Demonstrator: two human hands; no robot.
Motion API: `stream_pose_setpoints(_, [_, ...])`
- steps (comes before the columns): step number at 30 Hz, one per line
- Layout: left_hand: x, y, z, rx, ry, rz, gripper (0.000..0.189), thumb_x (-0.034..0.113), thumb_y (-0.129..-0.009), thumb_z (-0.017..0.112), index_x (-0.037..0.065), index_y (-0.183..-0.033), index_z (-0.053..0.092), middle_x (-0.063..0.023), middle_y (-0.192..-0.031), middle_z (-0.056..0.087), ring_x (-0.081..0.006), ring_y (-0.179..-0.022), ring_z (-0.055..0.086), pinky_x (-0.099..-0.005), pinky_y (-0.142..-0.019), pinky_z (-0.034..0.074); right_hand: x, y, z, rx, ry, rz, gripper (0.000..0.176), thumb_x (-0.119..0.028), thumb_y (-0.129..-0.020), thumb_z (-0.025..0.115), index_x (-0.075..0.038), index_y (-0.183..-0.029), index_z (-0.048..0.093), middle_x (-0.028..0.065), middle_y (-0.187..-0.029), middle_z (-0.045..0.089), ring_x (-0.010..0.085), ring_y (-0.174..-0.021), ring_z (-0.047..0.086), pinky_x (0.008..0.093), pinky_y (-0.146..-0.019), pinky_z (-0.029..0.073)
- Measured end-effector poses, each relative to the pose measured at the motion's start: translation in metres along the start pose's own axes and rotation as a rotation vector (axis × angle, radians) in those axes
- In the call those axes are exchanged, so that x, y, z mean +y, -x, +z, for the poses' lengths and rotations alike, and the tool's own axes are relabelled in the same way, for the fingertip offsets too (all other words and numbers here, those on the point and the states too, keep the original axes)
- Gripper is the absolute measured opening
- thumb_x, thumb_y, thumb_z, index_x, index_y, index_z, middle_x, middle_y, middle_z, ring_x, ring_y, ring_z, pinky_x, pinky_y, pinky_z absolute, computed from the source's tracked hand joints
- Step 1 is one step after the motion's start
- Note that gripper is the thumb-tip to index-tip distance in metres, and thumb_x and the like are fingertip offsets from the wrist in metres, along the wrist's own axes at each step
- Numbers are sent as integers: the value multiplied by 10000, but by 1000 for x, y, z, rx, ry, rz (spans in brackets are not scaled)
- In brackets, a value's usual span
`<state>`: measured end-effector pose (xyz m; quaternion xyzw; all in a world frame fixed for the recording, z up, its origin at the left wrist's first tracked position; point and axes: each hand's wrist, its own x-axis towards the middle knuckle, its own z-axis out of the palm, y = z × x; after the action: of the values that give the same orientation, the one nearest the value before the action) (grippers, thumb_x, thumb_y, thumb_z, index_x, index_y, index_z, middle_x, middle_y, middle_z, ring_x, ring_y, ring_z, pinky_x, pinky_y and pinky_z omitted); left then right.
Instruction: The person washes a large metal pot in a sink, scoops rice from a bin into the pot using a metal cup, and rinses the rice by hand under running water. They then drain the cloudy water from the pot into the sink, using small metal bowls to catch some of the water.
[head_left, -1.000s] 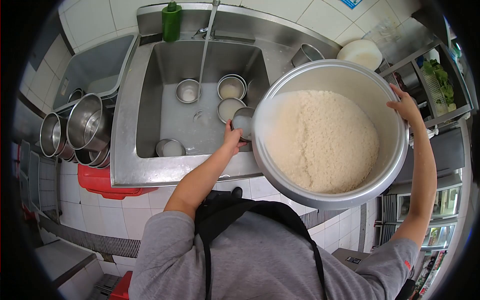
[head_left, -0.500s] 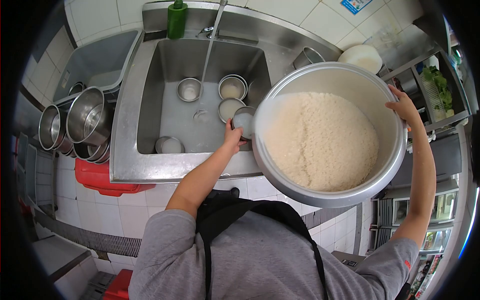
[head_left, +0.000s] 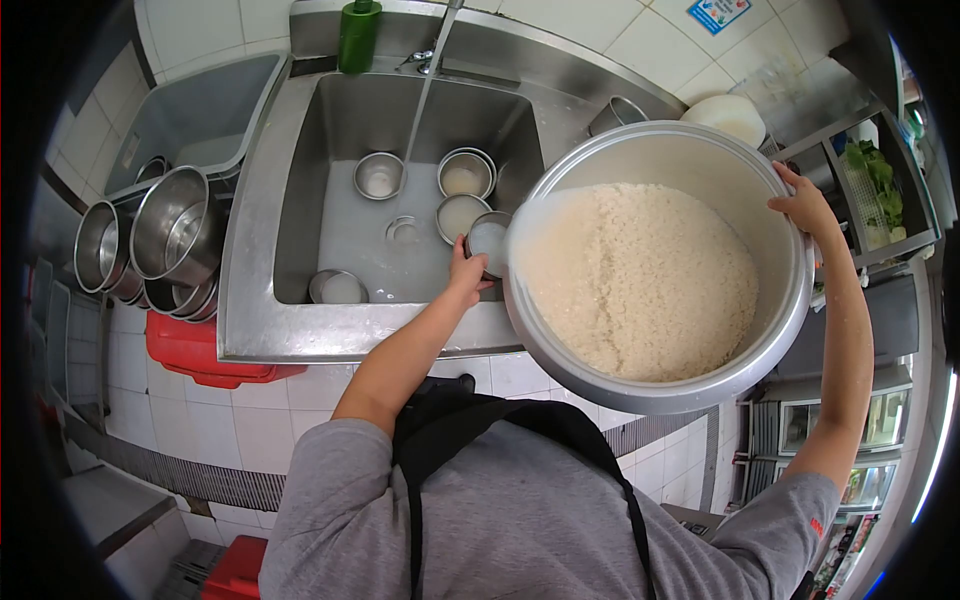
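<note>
A large silver pot [head_left: 655, 398] leans to the left over the edge of the sink, its lip low on that side. Wet white rice [head_left: 660, 280] fills much of it, with cloudy water gathered at the left lip. My right hand [head_left: 803, 203] is closed on the pot's far right rim. Closed around a small metal bowl [head_left: 488, 238], my left hand [head_left: 468, 274] keeps it at the pot's left lip, over the sink. Whitish liquid shows in this bowl. Part of the pot's underside is hidden.
Several metal bowls [head_left: 380, 177] sit in cloudy water in the steel sink [head_left: 250, 335], under a running tap stream [head_left: 418, 115]. Stacked metal pots [head_left: 172, 225] and a grey tub [head_left: 215, 130] stand left. Behind are a green bottle [head_left: 359, 38] and a metal cup [head_left: 618, 114].
The pot, the small bowl and both hands hold nearly the same positions. The camera view has shifted slightly.
</note>
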<state>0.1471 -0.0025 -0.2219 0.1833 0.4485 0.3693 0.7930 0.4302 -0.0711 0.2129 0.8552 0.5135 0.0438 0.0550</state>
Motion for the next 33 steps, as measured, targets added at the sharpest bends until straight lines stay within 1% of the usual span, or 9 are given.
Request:
stream_pose_setpoints(2, [0,0,0,6,-1,4,791,31,-647,467,233,-1325,112,-93,-1224,340,-287,-939,469,-469,-735,427,-2,-1,0,8,1,13,665,-152,-607,638,-202,-1231,413,199,-962,578,285,-889,564,312,-809,403])
stream_pose_setpoints(11, [-1,-2,0,9,23,-13,789,24,-645,465,233,-1324,122,-84,-1211,353,-274,-901,477,-461,-703,434,-7,-3,-2,11,36,-43,660,-150,-600,634,-193,-1223,420,196,-977,573,287,-915,556,314,-823,401])
stream_pose_setpoints(14, [-1,-1,0,11,22,-22,787,21,-645,464,233,-1322,123,-80,-1217,351,-274,-914,475,-462,-704,434,-4,-7,-1,50,61,-119,665,-150,-597,636,-180,-1224,417,190,-957,581,286,-899,563,318,-811,409])
stream_pose_setpoints(17, [0,1,1,11,28,-18,786,19,-646,464,234,-1321,124,-75,-1225,347,-274,-932,469,-465,-709,433,-16,-3,-6,6,65,-28,670,-151,-595,639,-179,-1225,414,189,-941,586,288,-880,570,322,-794,418])
stream_pose_setpoints(20, [-2,-3,0,7,32,-15,784,19,-648,464,234,-1321,124,-72,-1230,345,-274,-948,463,-465,-714,433,-15,-8,-6,-5,57,-35,668,-154,-596,638,-188,-1224,416,189,-930,588,290,-868,575,327,-782,424])
stream_pose_setpoints(23, [-4,-5,-1,8,34,-12,784,21,-650,464,236,-1322,122,-70,-1231,345,-272,-952,461,-464,-716,433,-23,-4,-8,-20,62,10,663,-154,-598,634,-190,-1223,418,188,-932,587,289,-873,573,325,-783,422])
stream_pose_setpoints(26, [-5,-4,0,17,27,2,784,24,-652,465,239,-1323,121,-66,-1228,349,-267,-939,469,-457,-714,435,-17,-8,-5,37,93,-49,659,-157,-597,633,-184,-1220,422,189,-937,585,290,-877,572,327,-787,420])
stream_pose_setpoints(33, [-2,1,2,1,29,-21,785,27,-656,468,241,-1325,117,-59,-1225,354,-256,-923,478,-443,-707,434,-22,-8,-7,33,118,-86,665,-154,-585,633,-175,-1216,426,193,-951,580,306,-889,565,335,-805,413])
